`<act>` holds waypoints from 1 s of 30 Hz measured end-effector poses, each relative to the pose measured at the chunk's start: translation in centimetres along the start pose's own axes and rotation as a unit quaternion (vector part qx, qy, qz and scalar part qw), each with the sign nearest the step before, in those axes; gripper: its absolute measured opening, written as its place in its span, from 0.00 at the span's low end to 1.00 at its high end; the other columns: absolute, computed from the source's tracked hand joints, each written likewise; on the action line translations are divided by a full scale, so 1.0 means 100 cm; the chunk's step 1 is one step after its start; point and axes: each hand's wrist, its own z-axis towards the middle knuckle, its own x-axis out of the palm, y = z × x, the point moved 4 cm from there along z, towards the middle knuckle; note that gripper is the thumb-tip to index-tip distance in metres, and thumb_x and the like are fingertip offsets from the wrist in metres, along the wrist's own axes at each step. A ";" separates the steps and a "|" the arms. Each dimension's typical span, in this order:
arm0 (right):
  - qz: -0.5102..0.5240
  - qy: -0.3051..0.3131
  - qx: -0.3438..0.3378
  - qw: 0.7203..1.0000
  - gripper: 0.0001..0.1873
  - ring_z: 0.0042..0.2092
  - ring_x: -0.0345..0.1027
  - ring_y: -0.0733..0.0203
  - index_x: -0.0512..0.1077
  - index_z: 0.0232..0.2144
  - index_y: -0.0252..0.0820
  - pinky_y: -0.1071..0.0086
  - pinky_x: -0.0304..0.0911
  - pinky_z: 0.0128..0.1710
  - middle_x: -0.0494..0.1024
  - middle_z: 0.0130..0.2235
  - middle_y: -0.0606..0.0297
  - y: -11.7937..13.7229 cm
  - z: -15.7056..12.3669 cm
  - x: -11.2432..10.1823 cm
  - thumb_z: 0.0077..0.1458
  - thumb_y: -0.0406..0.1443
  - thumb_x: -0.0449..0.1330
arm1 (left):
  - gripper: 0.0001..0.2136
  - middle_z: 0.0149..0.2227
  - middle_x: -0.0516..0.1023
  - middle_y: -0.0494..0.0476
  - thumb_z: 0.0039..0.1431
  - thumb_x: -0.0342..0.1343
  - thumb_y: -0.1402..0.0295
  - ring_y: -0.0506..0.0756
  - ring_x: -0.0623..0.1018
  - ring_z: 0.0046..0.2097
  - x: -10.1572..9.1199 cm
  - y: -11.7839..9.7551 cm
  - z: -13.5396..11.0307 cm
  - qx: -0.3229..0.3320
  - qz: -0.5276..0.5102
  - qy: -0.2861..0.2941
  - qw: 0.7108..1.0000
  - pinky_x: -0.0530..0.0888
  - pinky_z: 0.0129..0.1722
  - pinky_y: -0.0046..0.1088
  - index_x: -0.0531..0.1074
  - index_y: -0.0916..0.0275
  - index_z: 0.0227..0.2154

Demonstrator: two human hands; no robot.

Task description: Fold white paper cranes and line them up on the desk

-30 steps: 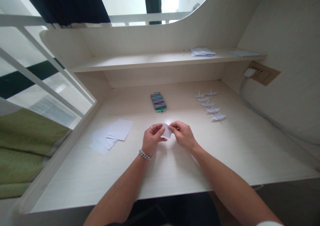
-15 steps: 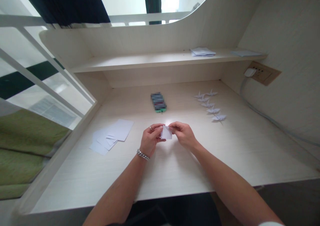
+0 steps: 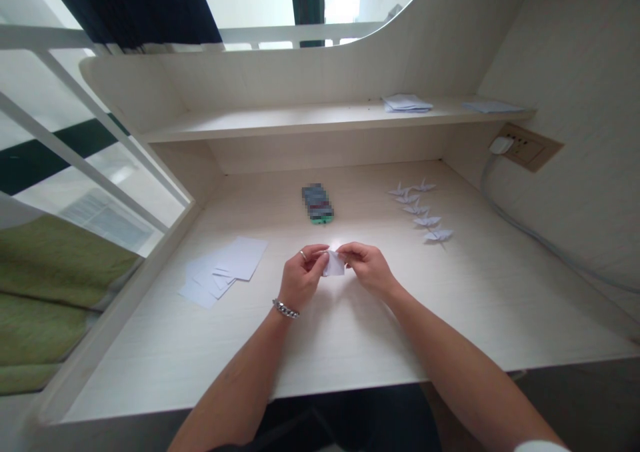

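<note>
While a pale desk (image 3: pixel 500 299) hogs most of the view, a long shelf (image 3: pixel 280 117) runs across the back at 12 o'clock (clock centered mid-desk).
Loose white sheets (image 3: pixel 243 257) overlap in a messy fan at 9 o'clock, and a bunch of paper cranes (image 3: pixel 427 221) trails off around 2. Left hand (image 3: pixel 301 275)'s just off center toward 9, thumb and fingers clamped on some folded paper (image 3: pixel 335 265); right hand (image 3: pixel 370 269)'s toward 3, fingertips pinched at that paper's right edge. Dark pixelated block (image 3: pixel 318 203) with a green end sits near 12, apart from both hands. The folded paper itself is small, white and dead center between the hands. Tiniest stuff: chunky bracelet (image 3: pixel 286 308) on the left wrist, then a finger ring (image 3: pixel 303 255).
</note>
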 end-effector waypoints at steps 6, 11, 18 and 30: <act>0.001 -0.001 -0.013 1.000 0.10 0.35 0.71 0.59 0.77 0.33 0.42 0.68 0.65 0.35 0.79 0.34 0.63 -0.002 0.001 -0.001 0.50 0.31 0.56 | 0.11 0.33 0.80 0.56 0.56 0.57 0.64 0.51 0.78 0.31 0.001 0.000 0.000 0.004 0.006 0.022 1.000 0.77 0.30 0.26 0.77 0.64 0.39; 0.005 0.001 -0.012 1.000 0.08 0.37 0.71 0.59 0.77 0.33 0.42 0.68 0.65 0.37 0.79 0.34 0.62 -0.003 0.001 -0.001 0.52 0.32 0.57 | 0.10 0.29 0.80 0.55 0.55 0.58 0.65 0.52 0.79 0.29 0.001 0.000 0.001 -0.007 0.011 0.006 1.000 0.78 0.30 0.27 0.77 0.65 0.36; 0.036 0.004 0.001 0.999 0.07 0.35 0.72 0.59 0.77 0.34 0.42 0.68 0.66 0.36 0.79 0.34 0.62 -0.003 0.000 0.001 0.51 0.36 0.62 | 0.07 0.26 0.79 0.52 0.49 0.63 0.68 0.52 0.79 0.28 0.003 0.003 0.001 -0.029 -0.014 0.029 0.999 0.78 0.30 0.27 0.75 0.65 0.30; 0.142 0.005 0.117 0.983 0.15 0.28 0.70 0.64 0.75 0.33 0.39 0.70 0.67 0.27 0.78 0.29 0.64 -0.007 0.003 0.004 0.45 0.43 0.65 | 0.21 0.33 0.77 0.52 0.47 0.64 0.70 0.52 0.78 0.33 0.004 0.001 0.004 -0.047 -0.093 0.063 0.993 0.79 0.33 0.29 0.71 0.63 0.47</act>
